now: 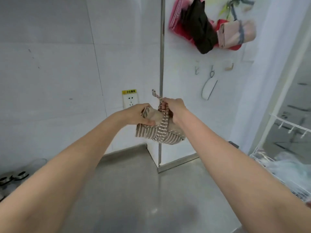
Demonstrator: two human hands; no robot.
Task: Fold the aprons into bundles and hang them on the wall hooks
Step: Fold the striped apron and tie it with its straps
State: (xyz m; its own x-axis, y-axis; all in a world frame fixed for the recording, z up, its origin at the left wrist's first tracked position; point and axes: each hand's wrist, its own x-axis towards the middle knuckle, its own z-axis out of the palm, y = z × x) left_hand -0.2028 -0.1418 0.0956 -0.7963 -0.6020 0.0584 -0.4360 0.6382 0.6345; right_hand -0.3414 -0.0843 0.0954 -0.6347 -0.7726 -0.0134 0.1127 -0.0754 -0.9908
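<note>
Both forearms are stretched forward, the striped bundle (159, 130) being gripped at its end by the left hand (139, 114) while its strap (159, 100) is pinched by the right hand (174, 107), with free hooks (212, 68) at one o'clock, nearer the right hand.

Brown-white striped apron (161, 132), rolled into bundle, strap wrapped round it. Held mid-air above bench, below wall hooks (212, 68).
</note>
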